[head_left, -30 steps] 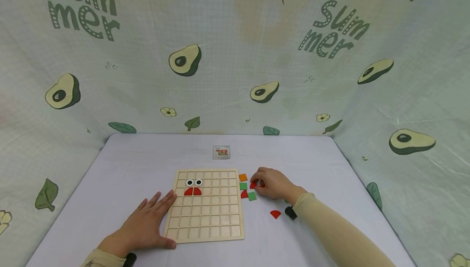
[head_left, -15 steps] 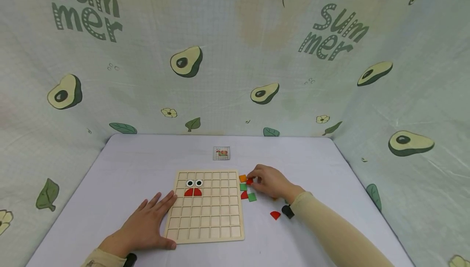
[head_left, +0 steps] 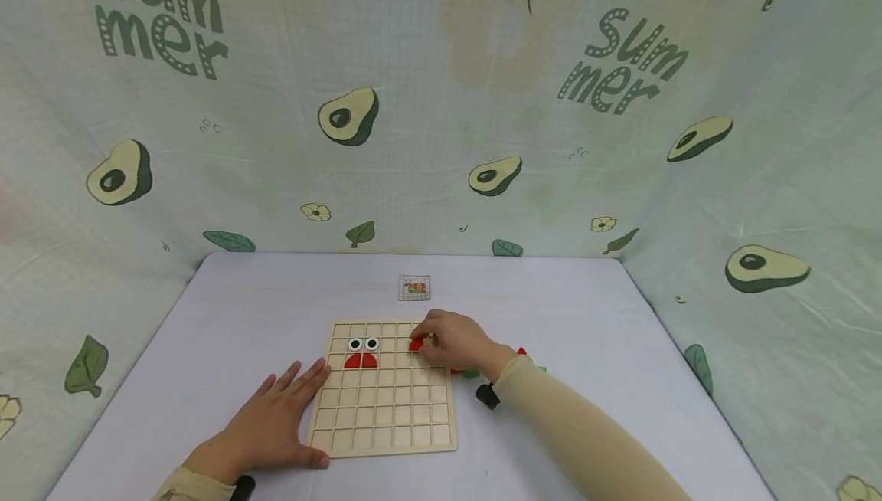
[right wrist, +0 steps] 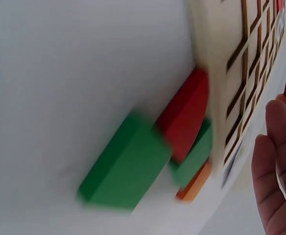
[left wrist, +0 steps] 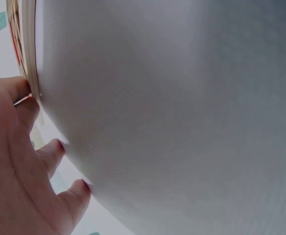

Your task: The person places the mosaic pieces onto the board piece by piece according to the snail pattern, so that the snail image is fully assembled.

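Note:
My right hand (head_left: 456, 344) pinches a red quarter-circle tile (head_left: 416, 345) between thumb and fingers, over the upper right part of a wooden grid board (head_left: 383, 418). In the right wrist view the red tile's edge shows at the fingertips, at the far right. My left hand (head_left: 272, 418) lies spread on the table, its index finger and thumb at the board's left side. The left wrist view has fingertips touching the board's edge (left wrist: 29, 44). Two round eye tiles (head_left: 364, 344) sit in the grid, above two red quarter-circle tiles (head_left: 360, 361).
Beside the board's right edge lie a green square tile (right wrist: 128, 164), a red tile (right wrist: 186, 117), another green tile and an orange tile (right wrist: 195, 183). The right forearm partly hides more tiles. A small picture card (head_left: 414, 287) lies behind the board. Printed cloth hangs around the table.
My right hand has picked up a red quarter-circle tile from beside the board and carried it left over the grid. My left hand has stayed in place.

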Demonstrator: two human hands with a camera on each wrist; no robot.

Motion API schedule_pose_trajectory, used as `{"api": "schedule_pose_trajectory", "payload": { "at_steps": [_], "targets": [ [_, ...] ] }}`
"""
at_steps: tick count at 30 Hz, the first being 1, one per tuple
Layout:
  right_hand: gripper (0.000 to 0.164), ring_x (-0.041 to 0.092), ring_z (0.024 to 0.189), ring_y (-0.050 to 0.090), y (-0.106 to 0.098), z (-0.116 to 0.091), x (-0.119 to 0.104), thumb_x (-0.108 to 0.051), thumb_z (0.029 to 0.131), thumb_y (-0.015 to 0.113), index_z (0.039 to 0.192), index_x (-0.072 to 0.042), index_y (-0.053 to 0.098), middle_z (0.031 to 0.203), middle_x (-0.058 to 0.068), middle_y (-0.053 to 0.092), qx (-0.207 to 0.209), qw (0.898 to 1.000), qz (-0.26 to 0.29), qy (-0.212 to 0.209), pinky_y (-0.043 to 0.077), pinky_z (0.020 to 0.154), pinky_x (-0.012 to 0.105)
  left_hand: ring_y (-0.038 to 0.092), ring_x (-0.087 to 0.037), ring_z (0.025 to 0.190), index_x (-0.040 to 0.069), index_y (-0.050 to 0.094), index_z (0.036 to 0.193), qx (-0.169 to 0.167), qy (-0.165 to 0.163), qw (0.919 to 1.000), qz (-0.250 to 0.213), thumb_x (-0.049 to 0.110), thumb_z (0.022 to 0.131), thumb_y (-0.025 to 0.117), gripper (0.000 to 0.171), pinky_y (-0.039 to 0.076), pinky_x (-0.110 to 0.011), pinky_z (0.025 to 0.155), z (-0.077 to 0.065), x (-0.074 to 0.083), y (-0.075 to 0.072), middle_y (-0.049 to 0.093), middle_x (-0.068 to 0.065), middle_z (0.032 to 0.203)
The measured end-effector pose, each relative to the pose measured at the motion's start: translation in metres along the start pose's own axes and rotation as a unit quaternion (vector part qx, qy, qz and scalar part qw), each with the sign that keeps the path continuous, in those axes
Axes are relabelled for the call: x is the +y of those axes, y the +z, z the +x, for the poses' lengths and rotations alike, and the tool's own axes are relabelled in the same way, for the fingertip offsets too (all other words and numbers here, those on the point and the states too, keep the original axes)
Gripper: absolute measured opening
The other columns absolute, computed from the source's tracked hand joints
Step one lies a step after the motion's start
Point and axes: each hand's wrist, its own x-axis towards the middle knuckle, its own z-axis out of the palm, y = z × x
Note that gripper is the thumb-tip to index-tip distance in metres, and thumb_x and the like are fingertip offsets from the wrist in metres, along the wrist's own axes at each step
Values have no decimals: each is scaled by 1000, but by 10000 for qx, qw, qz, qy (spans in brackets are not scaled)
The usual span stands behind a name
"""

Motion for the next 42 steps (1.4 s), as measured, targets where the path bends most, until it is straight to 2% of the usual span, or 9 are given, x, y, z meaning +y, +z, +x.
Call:
{"api": "schedule_pose_trajectory", "payload": {
  "at_steps": [7,12,17,24,34,42],
  "targets": [
    [21,1,72,51,19,18,-20,-28,90,71,111,-26,76,99,-13,60,-124,9992,-334,-153,44,62,19,27,-42,144,10,41,153,-9,7,10000,-1,96,53,58,133,24,-67,109,0,-1,0,32,-3,160],
    [22,2,74,53,27,23,-30,-23,91,68,111,-26,75,100,-13,60,-239,9978,-605,-134,46,64,20,28,-42,144,10,42,152,33,13,10000,-32,95,53,59,132,24,-68,109,0,-1,1,33,-3,160],
    [21,3,75,54,27,23,-35,-25,92,69,111,-26,75,101,-12,61,-261,9970,-711,-159,46,65,21,28,-42,144,10,42,152,46,20,10000,-8,96,52,59,132,25,-68,108,1,-1,0,33,-3,160],
    [21,2,76,53,28,24,-35,-29,93,70,113,-24,75,100,-11,60,-296,9975,-628,-158,45,64,20,28,-42,144,10,42,152,12,-4,10000,-42,95,52,60,132,25,-68,108,1,0,-2,34,-3,160],
    [22,1,76,54,33,24,-35,-32,92,71,113,-25,74,104,-11,61,-191,9962,-781,-341,45,63,19,28,-42,144,10,42,152,-22,-38,10000,-37,94,52,62,132,24,-68,109,0,2,-3,34,-3,160],
    [24,2,77,54,34,23,-35,-32,92,71,116,-25,73,108,-10,61,-254,9968,-701,-291,46,65,20,27,-41,144,10,42,152,-42,-33,10000,-32,94,53,61,132,24,-68,109,0,2,-3,33,-3,160]
  ]
}}
